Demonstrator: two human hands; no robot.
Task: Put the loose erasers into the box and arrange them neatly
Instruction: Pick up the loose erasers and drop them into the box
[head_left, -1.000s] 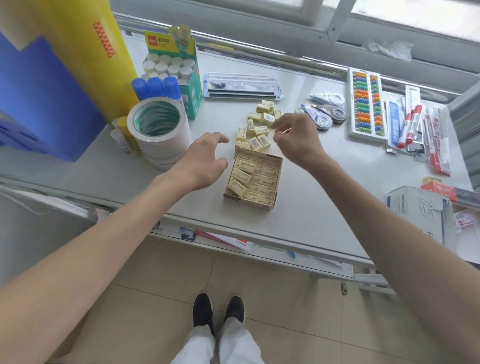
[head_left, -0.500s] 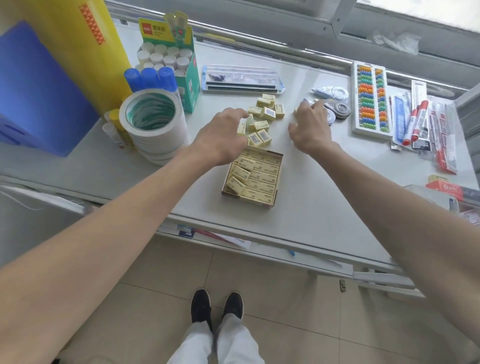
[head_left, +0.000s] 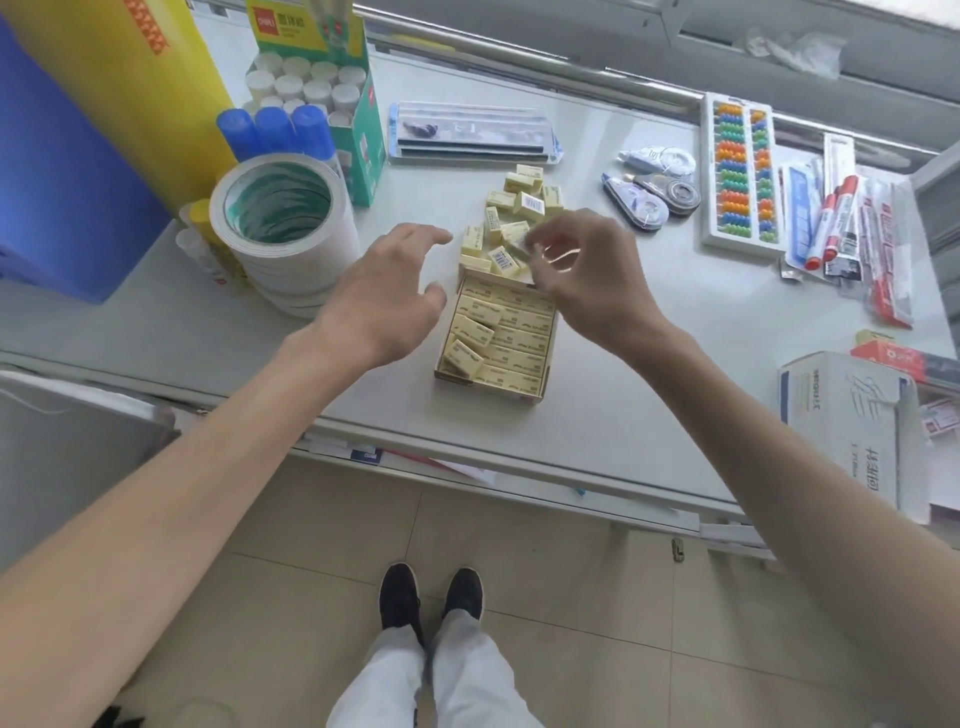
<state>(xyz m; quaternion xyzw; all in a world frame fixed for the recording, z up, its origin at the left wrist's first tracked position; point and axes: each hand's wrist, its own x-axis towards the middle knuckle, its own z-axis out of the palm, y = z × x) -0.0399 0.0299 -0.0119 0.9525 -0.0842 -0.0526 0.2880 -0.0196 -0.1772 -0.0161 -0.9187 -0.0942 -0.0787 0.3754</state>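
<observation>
Box (head_left: 540, 387) half-packed on tabletop (head_left: 649, 374); my left hand (head_left: 382, 299) spread empty beside it; my right hand (head_left: 587, 275) pinching eraser (head_left: 519, 240) over loose erasers (head_left: 511, 208).

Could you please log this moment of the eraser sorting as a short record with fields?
surface: white table
box: open cardboard box, mostly filled with yellow erasers, a few at its left side tilted
loose erasers: small pile on the table just beyond the box
left hand: left hand open, fingers spread, empty, beside the box's left edge
right hand: right hand above the box's far end, fingertips pinched near the pile; whether they hold an eraser is unclear
nearby: stack of tape rolls to the left
</observation>
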